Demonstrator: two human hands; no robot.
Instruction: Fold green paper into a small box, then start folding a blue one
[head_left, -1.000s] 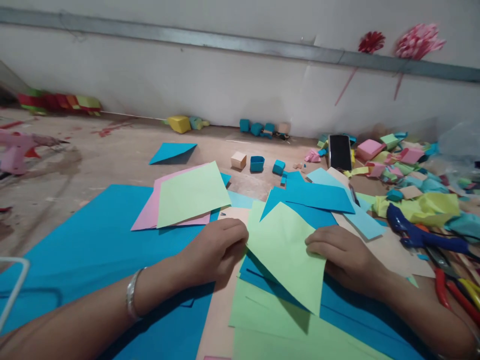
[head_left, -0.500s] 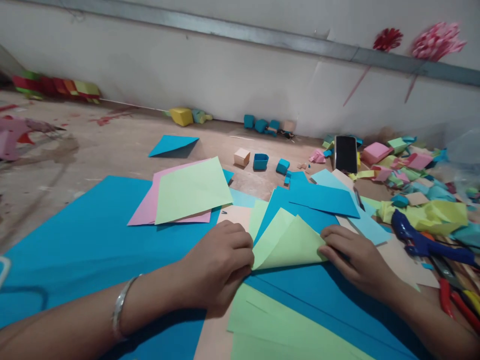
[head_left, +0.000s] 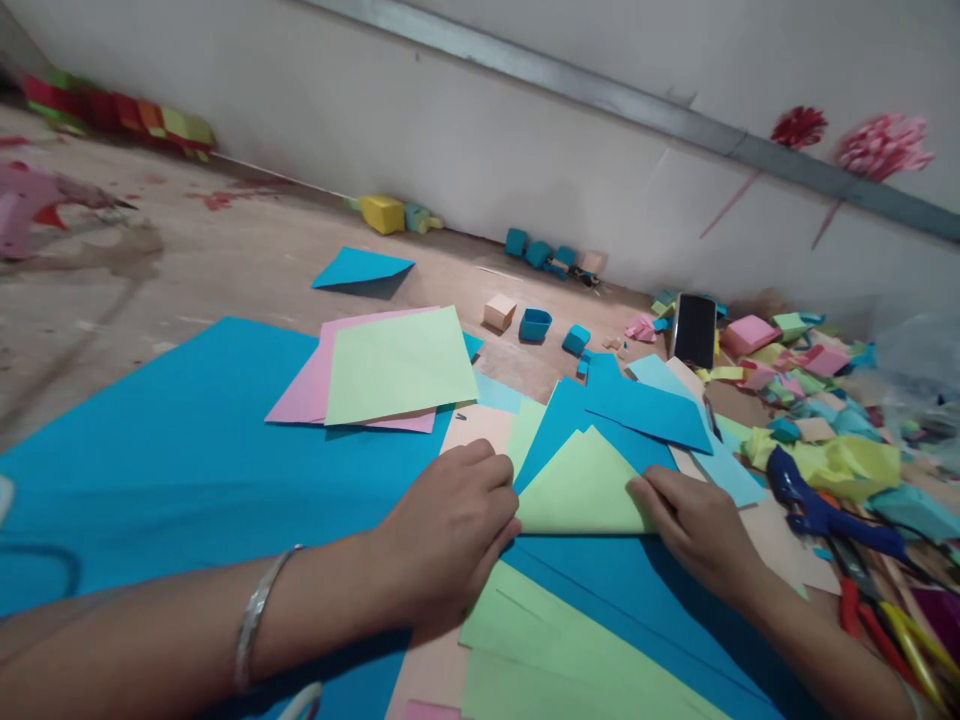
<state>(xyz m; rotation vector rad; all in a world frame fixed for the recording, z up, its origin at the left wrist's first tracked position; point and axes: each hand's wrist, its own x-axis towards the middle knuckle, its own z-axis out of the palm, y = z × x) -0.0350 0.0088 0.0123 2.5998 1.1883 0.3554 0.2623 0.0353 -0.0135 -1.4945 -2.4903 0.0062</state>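
A light green sheet of paper [head_left: 585,490], folded over into a triangle with its point away from me, lies over blue paper. My left hand [head_left: 457,530], wearing a silver bangle, is closed on its left corner. The right corner is pinched between the thumb and fingers of my right hand [head_left: 686,515]. The fold runs along the near edge, between both hands. Under and around them lie blue sheets [head_left: 645,590] and more light green sheets [head_left: 570,650]. Farther left, a light green square [head_left: 405,365] rests on pink paper [head_left: 300,390].
A large blue sheet [head_left: 187,430] covers the left. Small paper boxes [head_left: 535,324] stand ahead, near a phone [head_left: 694,330]. On the right are a blue-handled tool [head_left: 817,505], pliers [head_left: 885,620] and a heap of paper pieces [head_left: 817,360]. A pink glue gun [head_left: 30,205] lies far left.
The raised flap of the green paper has come down, its layers now nearly lined up in a triangle. My right hand has shifted slightly along its corner. The view has tilted.
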